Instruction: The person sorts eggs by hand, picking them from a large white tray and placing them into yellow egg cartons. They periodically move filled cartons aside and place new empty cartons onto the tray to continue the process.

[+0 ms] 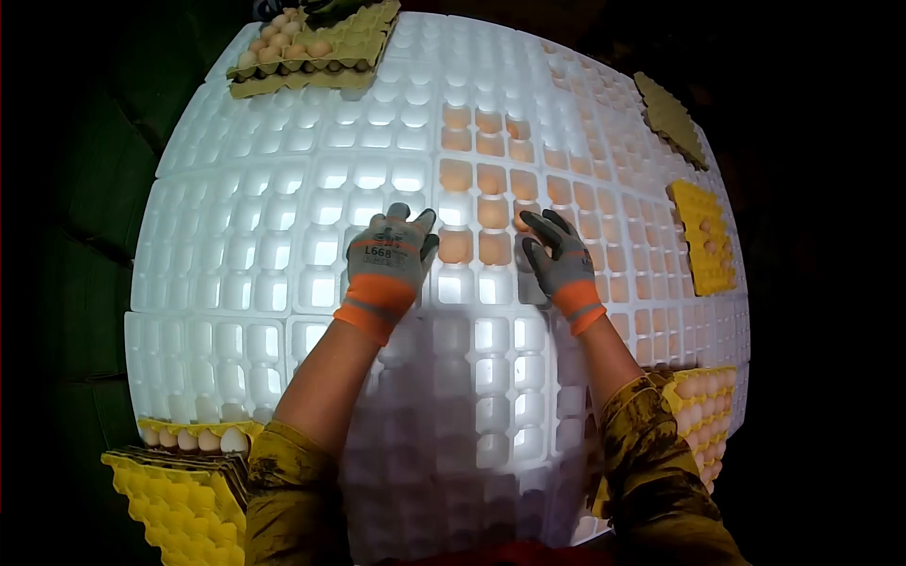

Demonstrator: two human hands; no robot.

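Observation:
My left hand (pixel 389 262), in a grey glove with an orange cuff, is over the white moulded trays (pixel 255 189), just left of the lit eggs. Its thumb and index finger point right and stand apart, with nothing visible between them. My right hand (pixel 564 264), gloved alike, hovers over the cells further right. Its fingers are curved and apart, the index fingertip close to an egg (pixel 522 215) that it partly hides. Between my hands, brown eggs (pixel 493 212) sit in their cells. Another egg (pixel 456 247) lies beside my left thumb.
Light shines up through the trays. A cardboard egg tray (pixel 316 85) with eggs stands at the far left, a yellow tray (pixel 703 236) at the right. Stacked yellow trays (pixel 179 509) stand near left; a yellow tray of eggs (pixel 694 401) is near right. Another cardboard tray (pixel 670 121) lies at the back right.

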